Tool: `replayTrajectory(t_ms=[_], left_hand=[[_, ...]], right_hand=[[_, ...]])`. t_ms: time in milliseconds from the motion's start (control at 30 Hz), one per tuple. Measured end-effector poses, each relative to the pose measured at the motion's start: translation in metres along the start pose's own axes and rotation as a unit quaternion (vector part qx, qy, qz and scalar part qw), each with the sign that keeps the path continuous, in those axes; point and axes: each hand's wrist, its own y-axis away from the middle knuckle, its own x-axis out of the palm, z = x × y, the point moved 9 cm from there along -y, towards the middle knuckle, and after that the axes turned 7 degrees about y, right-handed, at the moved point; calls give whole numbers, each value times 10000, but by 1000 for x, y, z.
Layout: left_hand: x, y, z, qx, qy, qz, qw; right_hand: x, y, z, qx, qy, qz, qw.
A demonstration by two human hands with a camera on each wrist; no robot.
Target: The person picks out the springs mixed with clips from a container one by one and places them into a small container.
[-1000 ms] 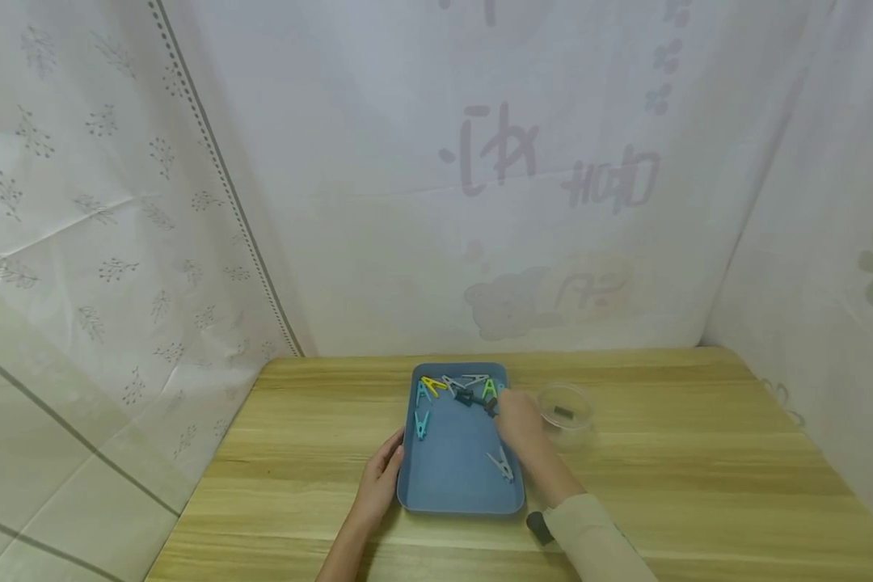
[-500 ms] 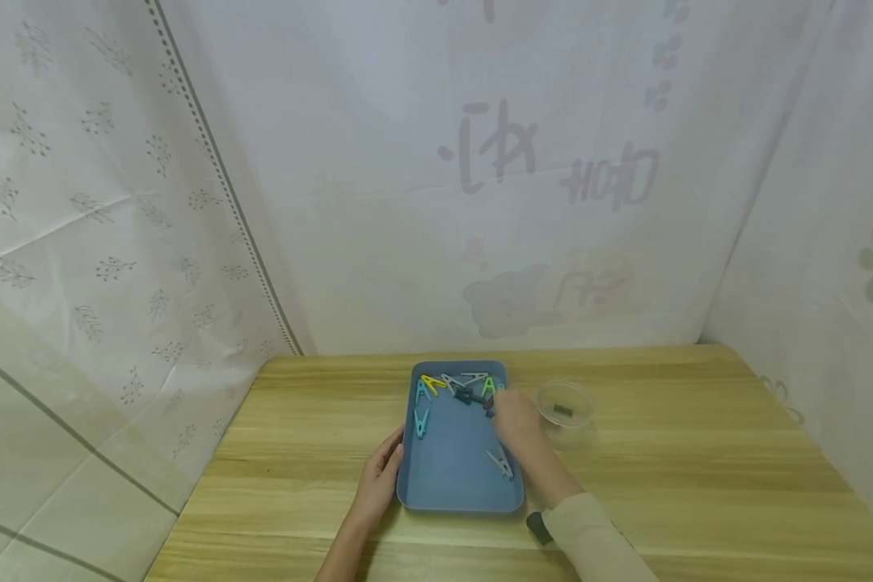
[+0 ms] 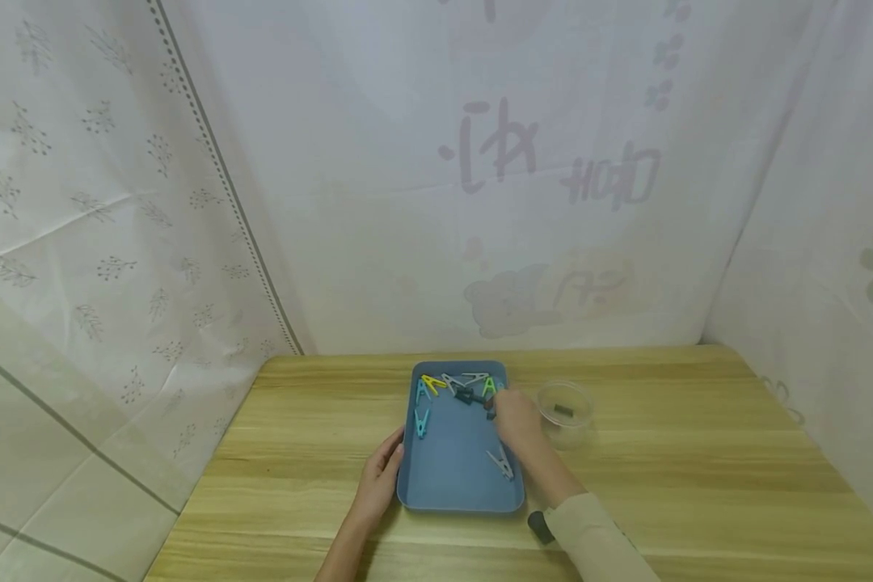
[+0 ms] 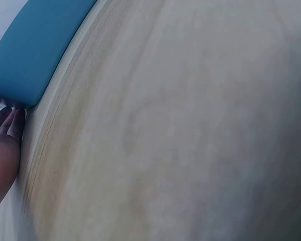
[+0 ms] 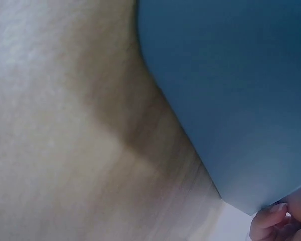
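Right hand (image 3: 518, 419) apparently handling small pieces at the tray's one-to-two o'clock; grip on anything cannot be confirmed.
Left hand (image 3: 380, 478) braces the blue tray (image 3: 454, 477) at nine o'clock, fingers extended. Dark pieces (image 3: 463, 396) lie inside, toward twelve; a clear bowl (image 3: 575, 396) stands outside, past two. Next move likely calls for fingertip precision beside the green clip (image 3: 489, 387).

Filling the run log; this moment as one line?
left hand: touches left side of blue tray; right hand: at tray's right rim, grip unclear; tray: clips, dark pieces; clear bowl: right of tray
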Motion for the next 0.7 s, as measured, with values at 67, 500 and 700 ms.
replayTrajectory(t_ms=[67,500,700], left_hand=[[0,0,0,9,-18,-15,10000],[0,-1,-1,31,20,-32,10000],[0,-1,0,13,-3,-61,10000]], right_hand=[[0,0,0,-10,57,34,10000],[2,1,-6,49,-466,-81,9989],[-2,3,-6,204,-832,-193,9961]])
